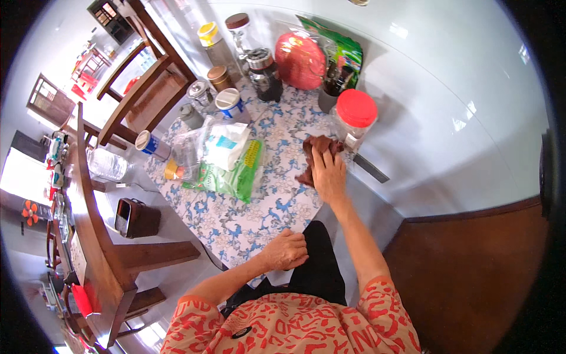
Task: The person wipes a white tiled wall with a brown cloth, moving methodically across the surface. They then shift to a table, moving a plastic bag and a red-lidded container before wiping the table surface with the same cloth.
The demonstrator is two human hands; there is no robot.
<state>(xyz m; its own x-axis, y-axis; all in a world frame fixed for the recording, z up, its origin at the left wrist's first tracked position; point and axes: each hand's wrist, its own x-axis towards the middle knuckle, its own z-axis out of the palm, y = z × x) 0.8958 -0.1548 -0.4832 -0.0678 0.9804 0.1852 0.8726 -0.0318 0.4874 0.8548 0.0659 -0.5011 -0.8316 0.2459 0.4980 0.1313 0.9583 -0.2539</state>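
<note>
My right hand [330, 177] lies on a crumpled brown cloth [325, 144] at the right side of the table, its fingers spread over the cloth and pressing it to the patterned tablecloth [274, 208]. Close to my body, my left hand [286, 250] rests at the near table edge with its fingers curled in and nothing visible in them. Just beyond the cloth stands a clear plastic jar with a red lid [357, 109]. Left of the cloth lies a green and white plastic package [230, 172], with a white packet [226, 144] on top.
Along the back stand a dark jar with a metal lid [264, 75], a pink round item in clear plastic [300, 61] and a grey utensil cup [327, 100]. Blue and white canisters [152, 145] line the left. A wooden chair [146, 97] and a bin [138, 217] flank the table.
</note>
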